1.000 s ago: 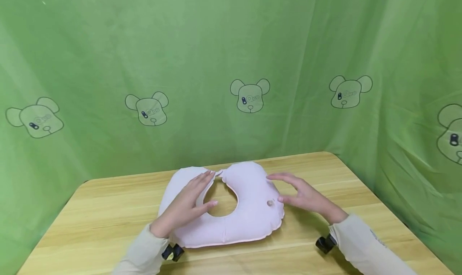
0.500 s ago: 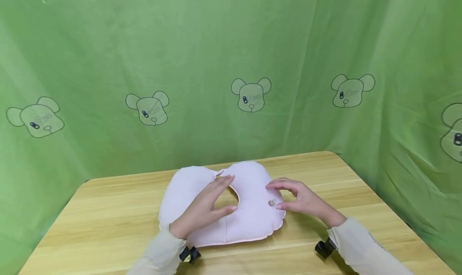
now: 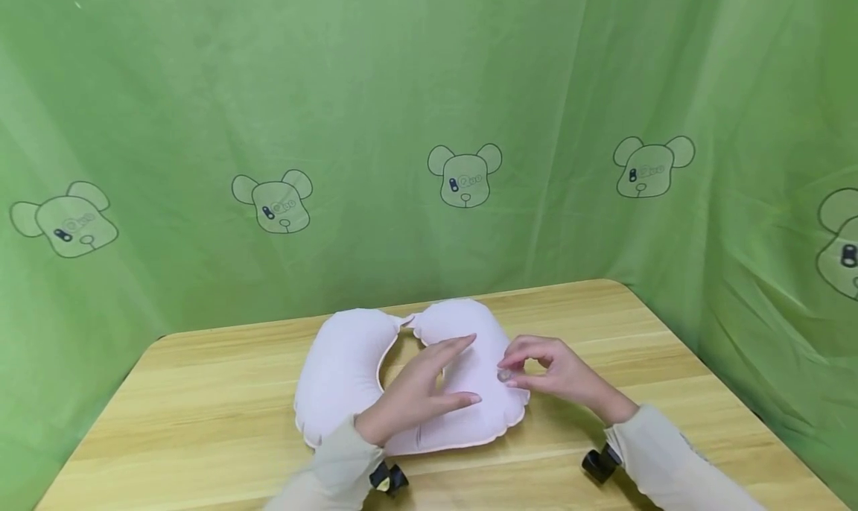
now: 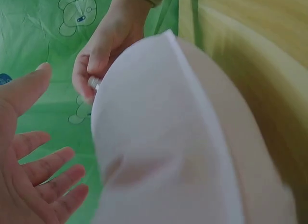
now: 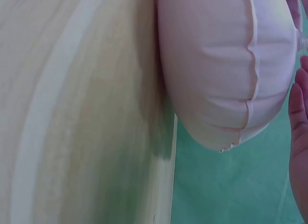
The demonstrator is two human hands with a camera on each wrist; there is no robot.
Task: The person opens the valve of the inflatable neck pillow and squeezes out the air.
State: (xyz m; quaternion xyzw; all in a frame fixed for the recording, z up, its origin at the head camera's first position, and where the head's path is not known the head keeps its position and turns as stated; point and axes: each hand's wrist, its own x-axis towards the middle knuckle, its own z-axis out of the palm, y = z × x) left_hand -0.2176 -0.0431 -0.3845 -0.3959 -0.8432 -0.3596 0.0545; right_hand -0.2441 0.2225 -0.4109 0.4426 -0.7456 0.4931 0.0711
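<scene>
Curling its thumb and fingers around the small clear valve, the right hand works at the pillow's right side. The left hand hovers over the pillow's middle, fingers extended and holding nothing. The pale pink U-shaped pillow lies puffed up on the table, its two ends at the far side. Beyond hangs a green curtain with outlined bear heads.
</scene>
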